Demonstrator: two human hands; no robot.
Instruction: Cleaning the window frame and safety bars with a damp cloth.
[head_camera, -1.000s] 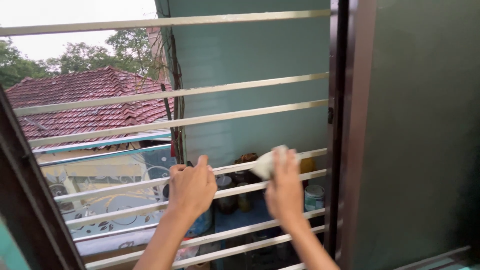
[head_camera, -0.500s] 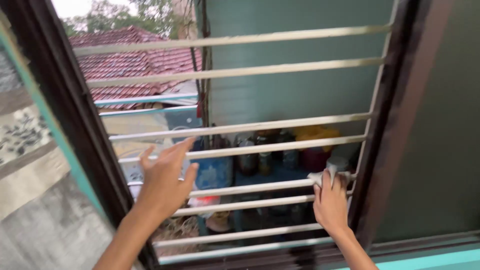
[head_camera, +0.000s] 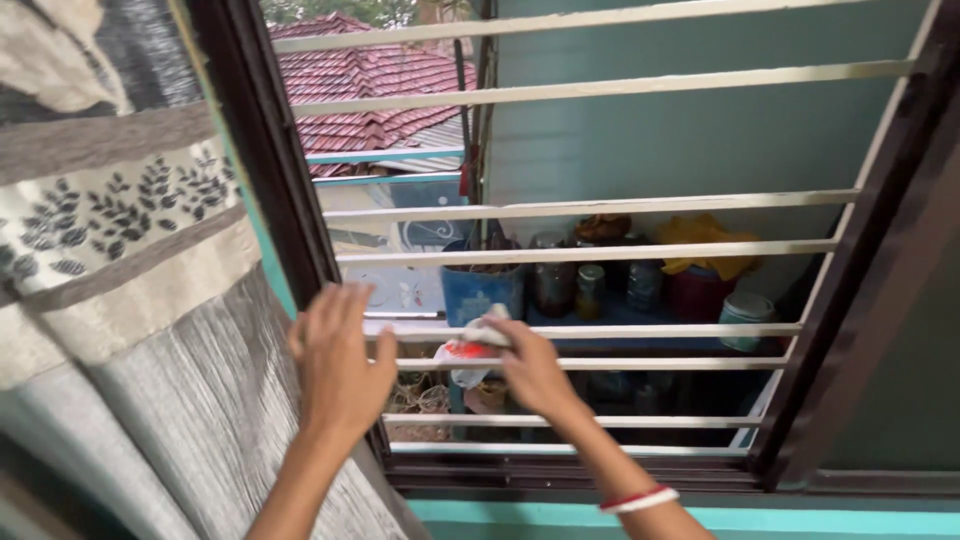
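My right hand holds a small white cloth pressed against a pale horizontal window bar, near the bar's left end. My left hand is spread flat with fingers apart, resting against the dark brown window frame on the left, next to a patterned curtain. A red and white bangle sits on my right wrist.
Several pale horizontal bars cross the window opening. Outside, a shelf holds a blue container, jars, a red pot and yellow cloth. A green wall and a red tiled roof lie beyond. A turquoise sill runs below.
My right hand slid the cloth leftward along the bar from the right end to near the left end. My left hand settled on the left frame. The view shifted left, showing the curtain.
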